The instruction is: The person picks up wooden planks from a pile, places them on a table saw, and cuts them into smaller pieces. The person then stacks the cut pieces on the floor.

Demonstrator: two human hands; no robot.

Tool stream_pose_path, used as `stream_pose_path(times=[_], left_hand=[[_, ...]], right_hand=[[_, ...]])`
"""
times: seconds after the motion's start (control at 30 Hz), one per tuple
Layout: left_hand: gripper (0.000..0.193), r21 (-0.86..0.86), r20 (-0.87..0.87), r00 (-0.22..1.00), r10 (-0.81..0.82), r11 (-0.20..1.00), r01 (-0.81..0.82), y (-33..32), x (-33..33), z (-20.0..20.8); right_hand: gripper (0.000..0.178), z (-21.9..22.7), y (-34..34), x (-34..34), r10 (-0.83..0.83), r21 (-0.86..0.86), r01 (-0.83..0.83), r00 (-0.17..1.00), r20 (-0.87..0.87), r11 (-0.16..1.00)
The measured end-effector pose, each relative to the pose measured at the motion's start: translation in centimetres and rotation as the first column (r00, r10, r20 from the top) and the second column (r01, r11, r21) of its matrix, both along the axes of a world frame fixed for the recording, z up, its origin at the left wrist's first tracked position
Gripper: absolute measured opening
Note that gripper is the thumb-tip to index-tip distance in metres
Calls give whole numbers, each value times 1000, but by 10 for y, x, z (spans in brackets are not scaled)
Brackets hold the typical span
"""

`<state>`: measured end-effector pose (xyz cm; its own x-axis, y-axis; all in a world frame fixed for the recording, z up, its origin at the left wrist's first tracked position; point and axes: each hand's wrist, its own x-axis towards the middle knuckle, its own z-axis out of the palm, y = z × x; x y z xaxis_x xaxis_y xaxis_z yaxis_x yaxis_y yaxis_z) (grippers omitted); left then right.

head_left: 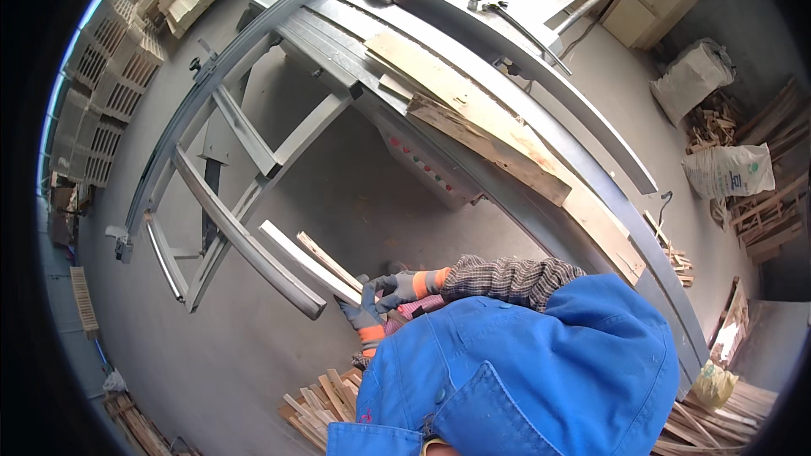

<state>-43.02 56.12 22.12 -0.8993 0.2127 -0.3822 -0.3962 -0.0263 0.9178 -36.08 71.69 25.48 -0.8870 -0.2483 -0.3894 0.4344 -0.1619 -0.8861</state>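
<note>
Two long, pale wooden strips (306, 262) are held close in front of my body, their far ends pointing away to the upper left. My left hand (362, 317), in a grey glove with an orange cuff, is closed around their near ends. My right hand (399, 288), gloved the same way, reaches in from the right and is closed at the strips beside the left hand. The hands overlap, so some fingertips are hidden. The strips' near ends disappear behind the gloves and my blue jacket.
A metal sliding-table machine frame (245, 131) stands ahead. Wooden boards (481, 118) lie along its bed (608, 194). Cut wood strips (325, 401) are piled at the lower left of my body. White sacks (697, 76) and scrap wood stand at right; slatted stacks (110, 93) stand at left.
</note>
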Motion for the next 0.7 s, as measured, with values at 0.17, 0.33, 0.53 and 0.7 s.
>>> stream_pose_path(times=[0.17,0.33,0.53,0.7], left_hand=[[30,-22,-95,925,-368,930,367,96,-47,0],[34,-39,-180,826,-535,843,537,206,-100,70],[43,-19,-176,794,-582,808,588,280,-153,76],[44,-99,-96,814,-572,820,565,318,-168,60]], right_hand=[[28,44,79,-7,-285,-106,273,951,-118,956],[39,63,150,-32,-611,105,606,791,23,789],[35,66,273,-38,-854,347,907,365,-370,237],[52,47,408,-10,-643,792,608,581,-499,-65]])
